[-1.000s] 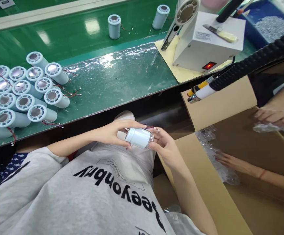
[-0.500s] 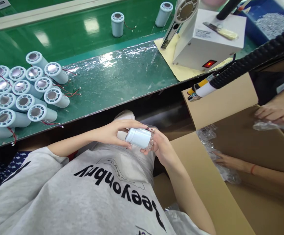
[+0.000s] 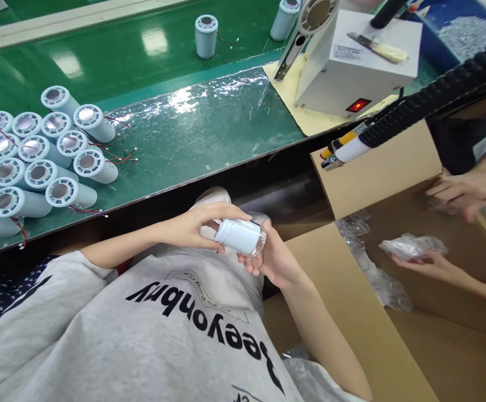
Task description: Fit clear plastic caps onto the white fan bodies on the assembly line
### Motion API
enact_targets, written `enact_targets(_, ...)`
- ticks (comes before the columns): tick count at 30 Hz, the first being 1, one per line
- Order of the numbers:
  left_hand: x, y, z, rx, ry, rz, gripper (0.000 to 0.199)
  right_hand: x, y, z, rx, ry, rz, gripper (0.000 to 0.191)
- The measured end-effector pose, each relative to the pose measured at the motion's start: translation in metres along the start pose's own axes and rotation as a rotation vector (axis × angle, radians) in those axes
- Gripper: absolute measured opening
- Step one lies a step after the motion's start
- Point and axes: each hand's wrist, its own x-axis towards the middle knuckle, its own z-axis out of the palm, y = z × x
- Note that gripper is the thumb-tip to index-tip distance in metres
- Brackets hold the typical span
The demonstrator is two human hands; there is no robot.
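A pale blue cylinder [image 3: 240,237] lies tilted between my hands above my lap, with a clear plastic cover around its right end. My left hand [image 3: 203,224] grips its left end, thumb below and fingers above. Against the clear end rests my right hand [image 3: 274,254], its fingers curled around and under the cover. Many similar blue cylinders [image 3: 24,202] with thin red and dark wires lie grouped on the green bench at the left.
A white device [image 3: 357,67] with a lit red switch stands on the bench. Black hose [image 3: 431,92] crosses at the right. Beside me, another person's hands [image 3: 439,265] hold clear plastic over a cardboard box [image 3: 338,312]. Single cylinders [image 3: 206,38] stand farther back.
My right hand's fingers have loosened and shifted slightly, showing more of the clear cover. The other person's lower hand has lifted clear plastic from the box. The view has shifted slightly.
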Motion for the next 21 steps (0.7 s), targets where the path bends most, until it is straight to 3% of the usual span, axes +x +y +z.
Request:
enact_targets(3,0.0,0.006,0.002,-0.005,0.017,-0.067,0.061,-0.001,0.004,-0.004,-0.098,-0.016,-0.007,0.081)
enact_targets(5,-0.001,0.008,0.003,0.0,0.042,-0.09,0.062,-0.003,0.009,-0.009,-0.242,0.116,-0.119,0.071)
enact_targets(7,-0.001,0.009,0.004,-0.02,0.073,-0.122,0.064,-0.004,0.015,-0.013,-0.45,0.33,-0.39,0.047)
enact_targets(9,-0.002,0.01,0.005,-0.075,0.086,-0.167,0.068,-0.005,0.018,-0.017,-0.69,0.436,-0.73,0.034)
enact_targets(11,-0.002,0.01,0.005,-0.132,0.074,-0.214,0.07,-0.006,0.018,-0.02,-0.891,0.349,-0.988,0.035)
enact_targets(13,-0.001,0.01,0.004,-0.151,0.052,-0.24,0.072,-0.007,0.016,-0.021,-0.979,0.222,-1.095,0.033)
enact_targets(15,0.0,0.009,0.002,-0.143,0.029,-0.227,0.073,-0.008,0.015,-0.021,-0.902,0.182,-1.045,0.031)
enact_targets(19,0.001,0.008,-0.002,-0.163,-0.036,-0.143,0.075,-0.011,0.013,-0.02,-0.555,0.202,-0.706,0.049)
enact_targets(21,0.0,0.008,-0.002,-0.225,-0.059,-0.156,0.076,-0.013,0.013,-0.019,-0.463,0.202,-0.609,0.053)
